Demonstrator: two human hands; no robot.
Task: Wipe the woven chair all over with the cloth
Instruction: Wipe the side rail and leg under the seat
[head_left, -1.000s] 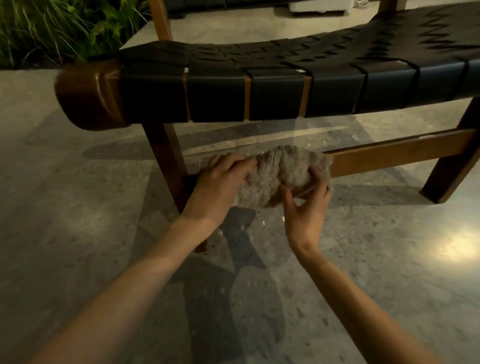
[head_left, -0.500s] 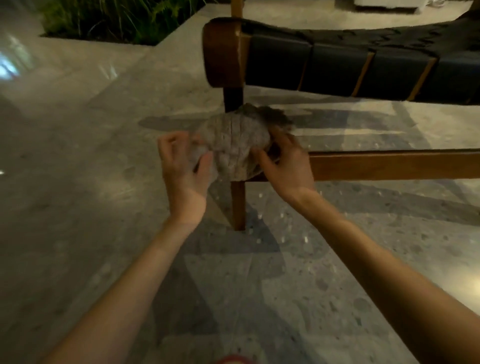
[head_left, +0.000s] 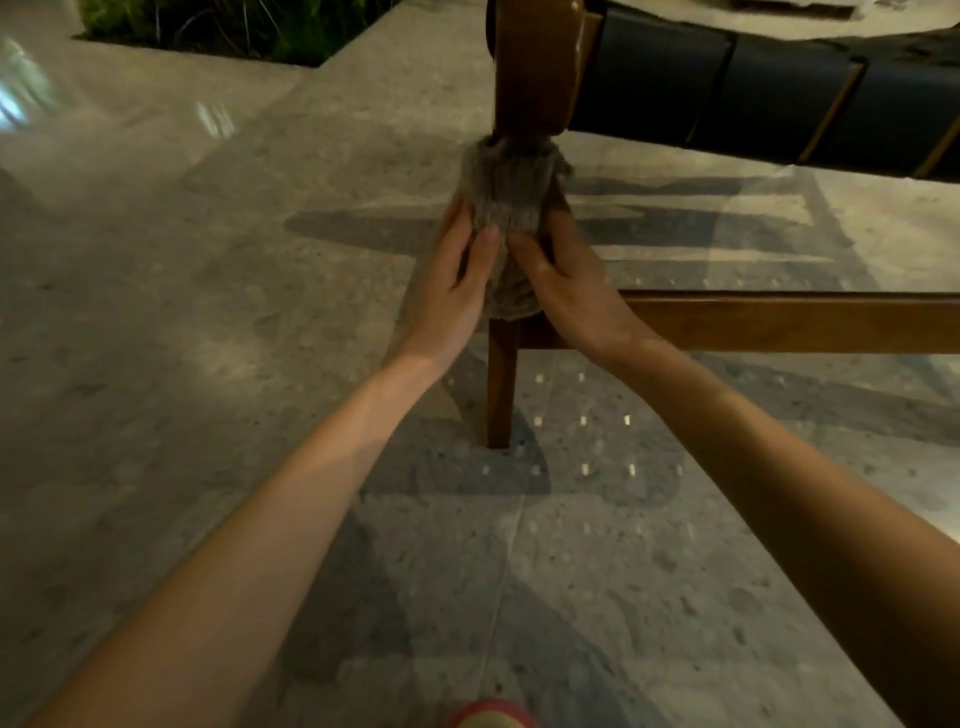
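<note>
The woven chair (head_left: 769, 98) has black woven straps on a brown wooden frame and fills the upper right. A grey cloth (head_left: 506, 208) is wrapped round its wooden front leg (head_left: 501, 384), just under the seat rail. My left hand (head_left: 457, 280) grips the cloth from the left, thumb on its front. From the right, my right hand (head_left: 566, 291) grips it the same way. The upper part of the leg is hidden by the cloth and my hands.
A wooden stretcher (head_left: 779, 322) runs right from the leg. Polished stone floor (head_left: 182, 364) lies all around. A planter with green plants (head_left: 234, 26) sits at the upper left. The tip of a red shoe (head_left: 493, 717) shows at the bottom edge.
The cloth has gone from bunched between my hands in front of the chair to wrapped round the front leg. My view shifted left along the chair and closer.
</note>
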